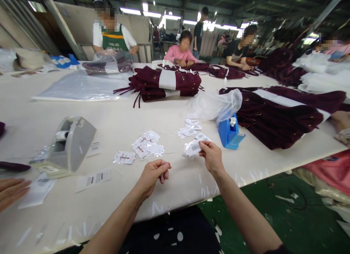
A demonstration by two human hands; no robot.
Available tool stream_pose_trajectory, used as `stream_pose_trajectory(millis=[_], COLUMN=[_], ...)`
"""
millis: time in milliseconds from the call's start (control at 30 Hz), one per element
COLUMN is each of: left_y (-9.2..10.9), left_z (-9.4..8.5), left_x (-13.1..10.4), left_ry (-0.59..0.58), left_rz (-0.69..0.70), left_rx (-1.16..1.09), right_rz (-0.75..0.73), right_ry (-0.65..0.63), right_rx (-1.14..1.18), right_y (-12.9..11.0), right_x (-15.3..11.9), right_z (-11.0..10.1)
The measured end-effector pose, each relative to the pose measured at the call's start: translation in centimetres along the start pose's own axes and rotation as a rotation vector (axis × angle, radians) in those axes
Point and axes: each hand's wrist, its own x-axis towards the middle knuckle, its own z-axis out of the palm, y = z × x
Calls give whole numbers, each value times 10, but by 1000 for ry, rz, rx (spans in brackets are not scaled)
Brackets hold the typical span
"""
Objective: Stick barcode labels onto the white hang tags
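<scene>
My right hand pinches a small white barcode tag in clear plastic, just above the table. Left of it, my left hand is closed over the table, thumb against the fingers; what it holds, if anything, is too small to name. Beyond my left hand lies a loose pile of tags in clear sleeves, with a single tag beside it. More white tags are heaped behind my right hand, near a blue tape dispenser.
A grey tape dispenser and printed labels stand left; another person's hand is at the left edge. Maroon garment bundles, plastic sheets and a clear bag lie farther back. People work across the table.
</scene>
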Motion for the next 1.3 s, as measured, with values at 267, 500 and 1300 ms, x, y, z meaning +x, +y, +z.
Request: stream_pose_trajectory(millis=[267,500,1300], left_y=[-39,-49,26], left_z=[-20,-22,-75], left_x=[13,16,86], left_ry=[243,221,212], left_rz=[314,403,305], left_rx=[533,758,1269], right_rz=[-111,-282,-375], right_ry=[111,-47,-135], right_rx=[-353,-686,-697], right_y=[-29,3,59], right_x=[109,43,-16], right_z=[8,-18,-10])
